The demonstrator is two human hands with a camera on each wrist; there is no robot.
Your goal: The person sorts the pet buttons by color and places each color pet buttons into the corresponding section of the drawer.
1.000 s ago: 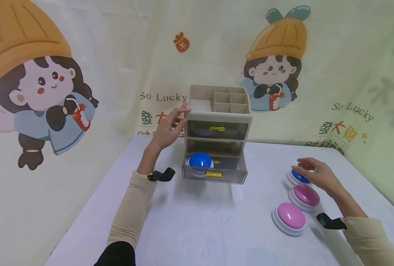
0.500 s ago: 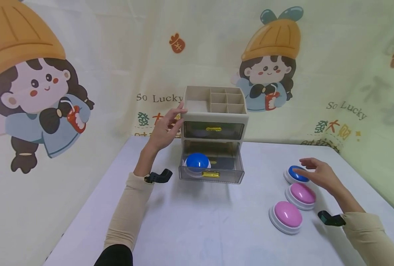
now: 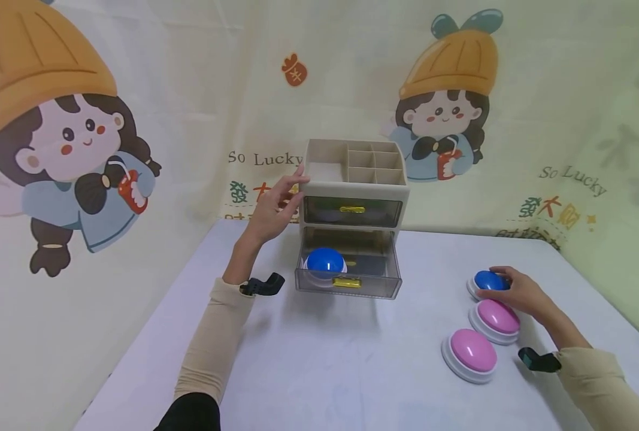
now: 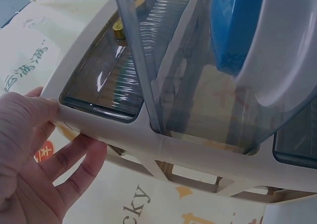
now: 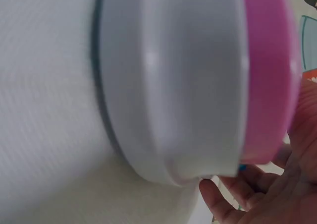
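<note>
My left hand holds the upper left corner of a small white drawer cabinet, thumb and fingertips at its edge. The cabinet's lower clear drawer is pulled out, with a blue push-button buzzer on a white base inside it. At the right, my right hand grips a second blue buzzer, thumb on the near side and fingers on the far side. Just nearer stands a pink buzzer, which fills much of the right wrist view and hides most of the blue one there.
Another pink buzzer sits nearest on the white table. The cabinet's upper drawer is closed, and its top is a divided open tray. A printed cloth hangs behind.
My right hand has come down onto the far blue buzzer and its thumb and fingers have closed round it. The left hand stays at the cabinet's corner.
</note>
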